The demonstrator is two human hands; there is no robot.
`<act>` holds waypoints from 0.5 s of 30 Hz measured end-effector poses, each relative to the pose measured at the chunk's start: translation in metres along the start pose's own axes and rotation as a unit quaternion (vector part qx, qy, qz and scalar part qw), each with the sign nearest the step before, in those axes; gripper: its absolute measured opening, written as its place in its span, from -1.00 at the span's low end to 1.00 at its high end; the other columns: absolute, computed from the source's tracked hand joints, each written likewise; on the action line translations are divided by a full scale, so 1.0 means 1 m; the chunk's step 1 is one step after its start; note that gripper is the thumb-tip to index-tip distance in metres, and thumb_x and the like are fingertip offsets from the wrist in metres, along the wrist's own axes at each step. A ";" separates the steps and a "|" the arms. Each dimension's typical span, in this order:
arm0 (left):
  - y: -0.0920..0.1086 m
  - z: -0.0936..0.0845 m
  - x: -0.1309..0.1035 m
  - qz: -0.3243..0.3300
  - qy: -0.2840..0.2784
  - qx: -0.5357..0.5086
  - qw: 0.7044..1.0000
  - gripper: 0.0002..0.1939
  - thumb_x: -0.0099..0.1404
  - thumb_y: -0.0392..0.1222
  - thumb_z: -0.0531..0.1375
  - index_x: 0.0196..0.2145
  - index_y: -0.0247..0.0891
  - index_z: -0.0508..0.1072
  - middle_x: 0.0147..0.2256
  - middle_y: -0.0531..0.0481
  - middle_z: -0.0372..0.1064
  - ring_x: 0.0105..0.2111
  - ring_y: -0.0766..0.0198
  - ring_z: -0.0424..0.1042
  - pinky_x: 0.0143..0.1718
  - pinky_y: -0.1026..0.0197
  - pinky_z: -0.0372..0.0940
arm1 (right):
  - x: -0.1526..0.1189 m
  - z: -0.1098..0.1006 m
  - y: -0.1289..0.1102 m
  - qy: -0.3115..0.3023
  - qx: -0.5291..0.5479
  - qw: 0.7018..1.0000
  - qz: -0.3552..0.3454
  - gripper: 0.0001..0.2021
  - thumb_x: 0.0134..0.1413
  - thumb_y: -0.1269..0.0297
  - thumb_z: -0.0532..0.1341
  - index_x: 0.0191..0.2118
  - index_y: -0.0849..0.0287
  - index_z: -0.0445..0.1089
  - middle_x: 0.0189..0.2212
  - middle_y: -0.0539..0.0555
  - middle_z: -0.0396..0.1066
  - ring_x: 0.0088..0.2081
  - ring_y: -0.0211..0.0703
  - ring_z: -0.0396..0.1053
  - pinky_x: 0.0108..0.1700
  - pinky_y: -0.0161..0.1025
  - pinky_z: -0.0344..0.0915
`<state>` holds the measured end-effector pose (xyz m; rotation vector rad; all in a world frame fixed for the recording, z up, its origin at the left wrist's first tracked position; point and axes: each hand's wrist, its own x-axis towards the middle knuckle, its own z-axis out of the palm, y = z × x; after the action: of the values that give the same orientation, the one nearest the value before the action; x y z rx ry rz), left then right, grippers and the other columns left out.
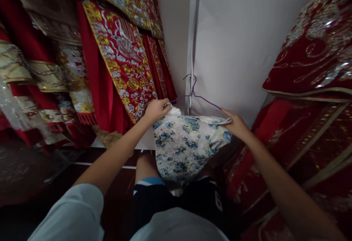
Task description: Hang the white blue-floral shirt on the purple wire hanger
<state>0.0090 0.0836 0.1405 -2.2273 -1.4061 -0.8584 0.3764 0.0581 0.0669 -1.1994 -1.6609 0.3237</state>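
A white shirt with blue flowers (pixel 183 144) hangs in front of my legs, spread between my two hands. A purple wire hanger (pixel 205 99) sits at its neckline, with the hook pointing up and the shoulder wires running down toward each hand. My left hand (pixel 158 110) is closed on the shirt's left shoulder, close to the end of the hanger wire. At the other side my right hand (pixel 235 123) pinches the right shoulder, its fingers at the hanger's right end. How far the hanger reaches inside the cloth is hidden.
Red costumes with gold and silver embroidery (pixel 123 50) hang at the left. More red beaded garments (pixel 310 65) hang on the right. Behind the hanger stand a white wall (pixel 231 43) and a narrow upright pole (pixel 191 32). The floor (pixel 118 182) is dark.
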 end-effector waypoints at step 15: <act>-0.002 -0.004 -0.007 -0.008 0.014 0.024 1.000 -0.74 0.30 -0.07 0.08 -0.41 -0.24 0.47 -0.42 -0.09 0.49 -0.39 0.16 0.42 -0.38 0.22 0.10 | 0.015 0.002 0.009 0.071 -0.019 0.997 0.007 -0.79 -0.22 0.27 0.26 -0.37 0.22 0.51 -0.47 0.11 0.51 -0.42 -0.06 0.41 -0.34 -0.20 0.25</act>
<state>0.0037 0.0777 0.1390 -2.1627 -1.4173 -0.8494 0.3799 0.0753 0.0677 -1.2347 -1.5417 0.2123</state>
